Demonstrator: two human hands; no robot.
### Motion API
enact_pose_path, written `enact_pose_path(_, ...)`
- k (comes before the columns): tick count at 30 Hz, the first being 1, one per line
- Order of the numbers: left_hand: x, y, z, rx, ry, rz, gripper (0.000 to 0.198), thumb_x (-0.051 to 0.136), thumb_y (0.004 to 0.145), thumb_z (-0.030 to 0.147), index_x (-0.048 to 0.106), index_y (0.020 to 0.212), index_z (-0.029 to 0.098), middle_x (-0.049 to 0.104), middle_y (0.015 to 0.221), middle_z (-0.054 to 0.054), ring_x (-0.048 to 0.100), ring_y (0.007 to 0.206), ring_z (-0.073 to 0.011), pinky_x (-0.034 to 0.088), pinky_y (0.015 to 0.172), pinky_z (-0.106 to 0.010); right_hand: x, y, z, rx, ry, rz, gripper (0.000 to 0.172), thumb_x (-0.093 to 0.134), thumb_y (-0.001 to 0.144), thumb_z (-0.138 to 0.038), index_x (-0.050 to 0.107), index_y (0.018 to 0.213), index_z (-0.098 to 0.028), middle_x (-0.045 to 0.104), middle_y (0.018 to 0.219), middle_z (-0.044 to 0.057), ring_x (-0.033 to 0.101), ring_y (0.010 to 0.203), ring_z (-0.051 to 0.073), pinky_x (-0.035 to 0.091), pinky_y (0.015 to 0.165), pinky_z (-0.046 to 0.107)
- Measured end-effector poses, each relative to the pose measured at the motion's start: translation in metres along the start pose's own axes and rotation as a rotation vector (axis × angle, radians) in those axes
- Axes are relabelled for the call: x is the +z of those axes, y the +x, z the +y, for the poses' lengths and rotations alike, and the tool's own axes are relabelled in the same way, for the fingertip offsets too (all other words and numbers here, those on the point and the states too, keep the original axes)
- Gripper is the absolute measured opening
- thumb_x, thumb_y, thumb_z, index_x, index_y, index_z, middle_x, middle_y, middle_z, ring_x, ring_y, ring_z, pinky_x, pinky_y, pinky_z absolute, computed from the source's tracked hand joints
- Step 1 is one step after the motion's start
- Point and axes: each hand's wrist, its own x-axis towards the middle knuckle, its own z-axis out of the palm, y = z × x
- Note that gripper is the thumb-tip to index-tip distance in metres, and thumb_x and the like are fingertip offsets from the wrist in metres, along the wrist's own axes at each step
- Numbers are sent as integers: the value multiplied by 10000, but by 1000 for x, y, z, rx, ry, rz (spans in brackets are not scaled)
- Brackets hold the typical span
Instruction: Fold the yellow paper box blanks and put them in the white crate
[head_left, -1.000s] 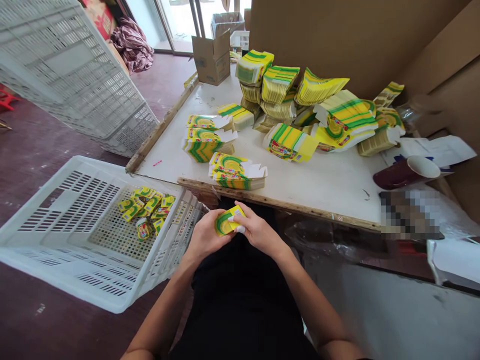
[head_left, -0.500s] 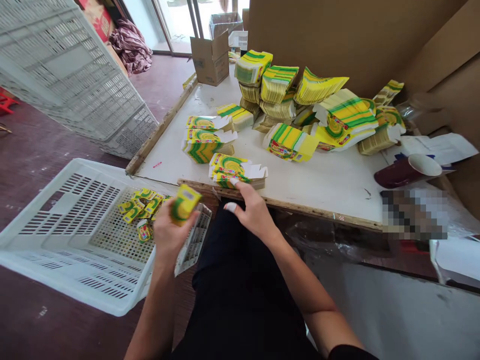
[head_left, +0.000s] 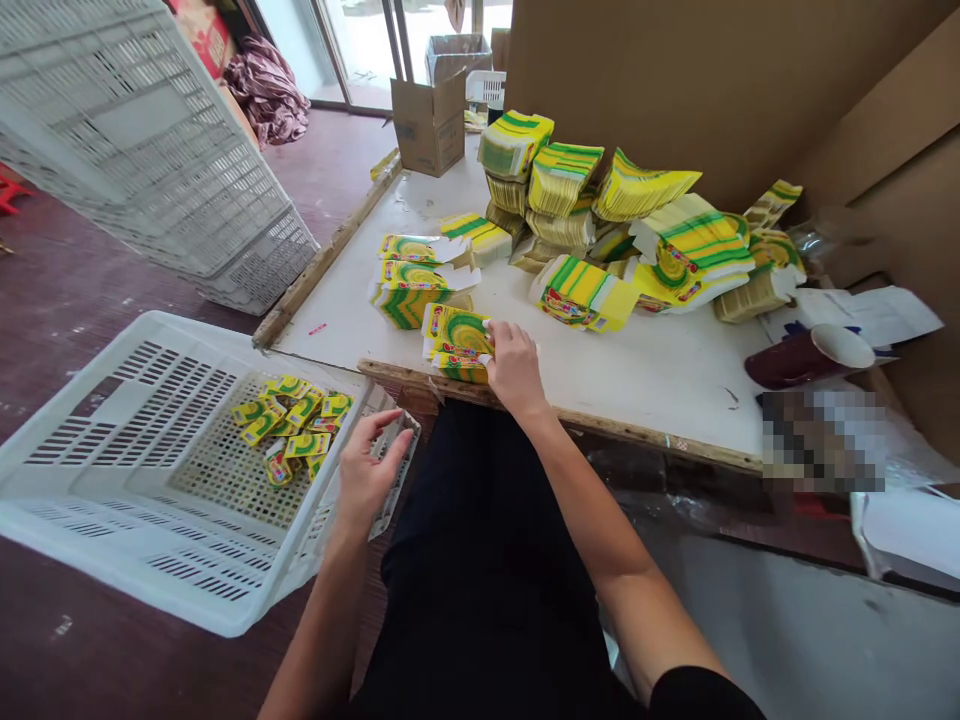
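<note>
Over the right rim of the white plastic crate [head_left: 142,570], my left hand [head_left: 369,470] has its fingers apart and holds nothing. Several small yellow-green boxes [head_left: 304,410] lie in the crate. My right hand [head_left: 514,368] grips the flap end of a yellow-green carton [head_left: 456,328] on the small pile at the table's front edge. Behind that pile, to the left, stands another stack of flat cartons [head_left: 411,290]. A yellow-green bundle [head_left: 581,292] lies to the right of my right hand.
Larger carton stacks [head_left: 566,180] fill the table's back. A brown cardboard box [head_left: 429,125] stands at the far left corner, a maroon cup [head_left: 795,357] lies on its side at right. Tall white crates [head_left: 187,170] stand left. The table has a wooden edge [head_left: 645,432].
The yellow-green box has left my left hand, and more boxes show in the crate. My right hand has moved slightly up and right, its fingers closing on the pile's carton.
</note>
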Motion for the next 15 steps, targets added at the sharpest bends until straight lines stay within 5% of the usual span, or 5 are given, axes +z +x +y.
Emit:
enact_pose_path(5, 27, -5, 18, -76, -523, -201, 588, 780, 610, 517, 617, 1106, 246, 660, 1110, -74, 610, 1048, -248, 491, 865, -369, -13, -35, -19, -64, 414, -41, 468, 507, 728, -38, 460, 1164, -201, 589, 914, 41, 572, 845, 195, 480, 797, 343)
enact_pose_path(10, 40, -1, 48, -28, -1060, 30, 558, 619, 659, 717, 631, 922, 225, 631, 861, -25, 619, 870, -196, 491, 818, -330, -2, -91, -47, -76, 930, -379, 474, 579, 744, -124, 434, 1181, -238, 556, 830, -22, 553, 694, 120, 494, 675, 258)
enact_pose_path(15, 41, 3, 57, -21, -945, 197, 557, 614, 627, 756, 526, 735, 217, 434, 639, 47, 437, 555, -93, 420, 558, -227, 15, -111, -56, 26, 1089, -429, 491, 728, 666, -275, 509, 1104, -233, 580, 921, -7, 554, 803, 133, 478, 740, 278)
